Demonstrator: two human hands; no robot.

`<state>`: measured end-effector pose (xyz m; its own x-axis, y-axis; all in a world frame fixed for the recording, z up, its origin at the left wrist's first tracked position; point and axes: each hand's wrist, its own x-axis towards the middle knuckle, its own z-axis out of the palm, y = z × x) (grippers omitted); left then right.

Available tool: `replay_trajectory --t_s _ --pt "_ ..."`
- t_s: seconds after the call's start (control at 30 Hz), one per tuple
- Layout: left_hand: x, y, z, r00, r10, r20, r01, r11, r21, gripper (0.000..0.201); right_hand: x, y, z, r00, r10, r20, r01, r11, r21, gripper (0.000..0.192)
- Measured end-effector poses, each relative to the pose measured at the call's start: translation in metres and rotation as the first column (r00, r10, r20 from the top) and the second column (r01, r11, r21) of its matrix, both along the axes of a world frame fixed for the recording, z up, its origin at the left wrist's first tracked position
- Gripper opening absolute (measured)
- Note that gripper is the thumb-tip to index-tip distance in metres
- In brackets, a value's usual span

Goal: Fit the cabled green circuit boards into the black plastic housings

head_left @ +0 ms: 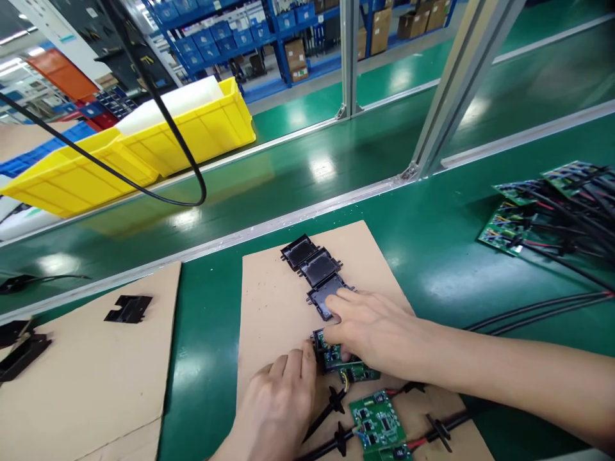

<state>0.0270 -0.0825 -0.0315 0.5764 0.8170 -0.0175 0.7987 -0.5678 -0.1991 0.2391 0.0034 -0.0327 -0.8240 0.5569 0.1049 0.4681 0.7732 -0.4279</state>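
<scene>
My right hand is over a small black plastic case with a green circuit board in it. Its thumb lies against the board, and its index finger reaches over the nearest black tray. My left hand is closed at the left edge of the case, fingertips touching it. Two more shallow black trays, a middle one and a far one, continue the row. Closer to me lies a wired green board with black cables. Part of the case is hidden under my right hand.
Cardboard lies under the parts. A second cardboard sheet at left carries black plastic pieces. Wired boards are piled at right. A metal frame post and yellow bins stand beyond; a black cable hangs at upper left.
</scene>
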Motion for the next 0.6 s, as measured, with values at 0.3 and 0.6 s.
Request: replay_trajectory --t_s 0.3,0.6 --pt "0.008 0.0014 0.0029 0.992 0.084 0.097 -0.08 0.996 -0.039 0.019 -0.0022 0.0013 0.0049 1.0 0.006 0.017 -0.005 1.0 -0.017 0.016" --pt "0.0068 0.0023 0.0054 0.999 -0.026 -0.045 0.027 0.999 0.021 0.039 -0.0021 0.0018 0.0062 1.0 0.004 0.019 -0.004 1.0 -0.025 0.015"
